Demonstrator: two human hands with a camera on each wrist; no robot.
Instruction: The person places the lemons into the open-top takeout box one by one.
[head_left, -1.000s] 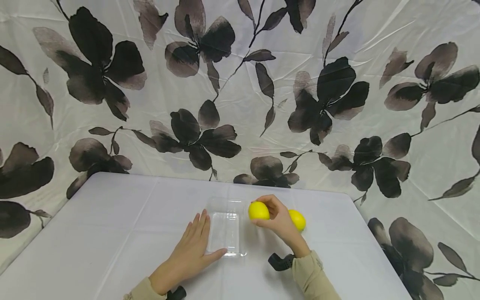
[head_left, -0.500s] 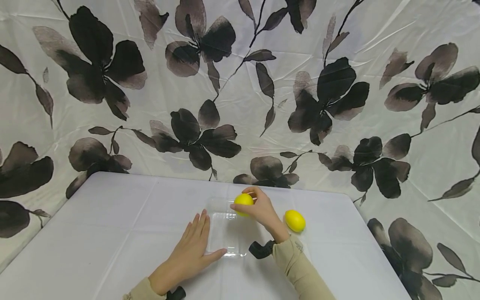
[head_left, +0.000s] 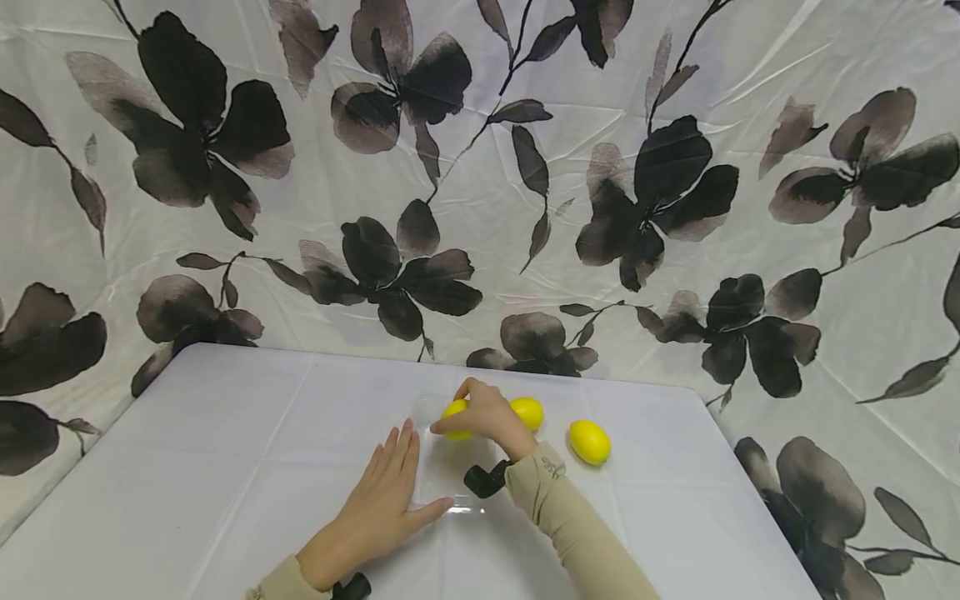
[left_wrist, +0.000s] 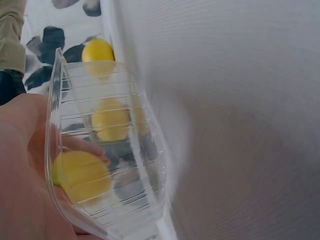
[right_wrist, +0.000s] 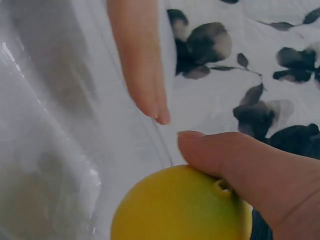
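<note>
Grasping a smooth, yellow, oval lemon [head_left: 454, 411], the right hand [head_left: 483, 414] curls over the far end of a rectangular, clear plastic tray [head_left: 441, 471] with ribbed walls; whether the fruit touches the tray's floor cannot be told. The left hand [head_left: 378, 500], straight-fingered, lies along the tray's left edge. A second yellow lemon [head_left: 528, 412] and a third yellow lemon [head_left: 590, 442] rest beyond its right edge on the white-covered table [head_left: 675, 483], backed by a creased, dark-flowered white cloth [head_left: 525, 225].
</note>
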